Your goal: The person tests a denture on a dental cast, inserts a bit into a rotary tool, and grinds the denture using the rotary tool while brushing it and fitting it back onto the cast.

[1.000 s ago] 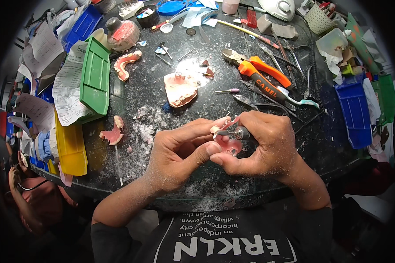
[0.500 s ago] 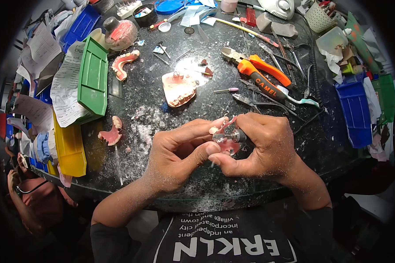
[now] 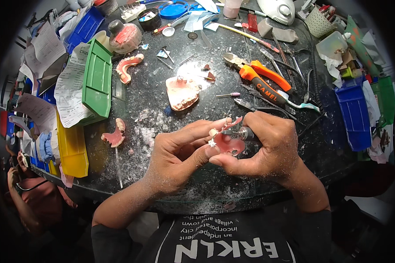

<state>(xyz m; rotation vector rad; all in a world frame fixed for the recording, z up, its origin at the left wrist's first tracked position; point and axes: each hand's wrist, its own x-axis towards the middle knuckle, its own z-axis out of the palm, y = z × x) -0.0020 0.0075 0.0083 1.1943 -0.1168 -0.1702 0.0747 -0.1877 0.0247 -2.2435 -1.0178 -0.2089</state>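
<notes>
My left hand pinches a pink denture piece between thumb and fingers, just above the near edge of the dark round table. My right hand grips a slim metal rotary handpiece, its tip resting against the pink piece. Both hands touch each other around the denture and are dusted with white powder. Most of the handpiece is hidden inside my right fist.
On the table lie other pink dentures, orange-handled pliers, a toothbrush, green and yellow trays, blue bins and papers. Another person sits at lower left.
The hands stay together over the same spot. The handpiece tip has shifted slightly along the pink denture piece; nothing else on the table has moved.
</notes>
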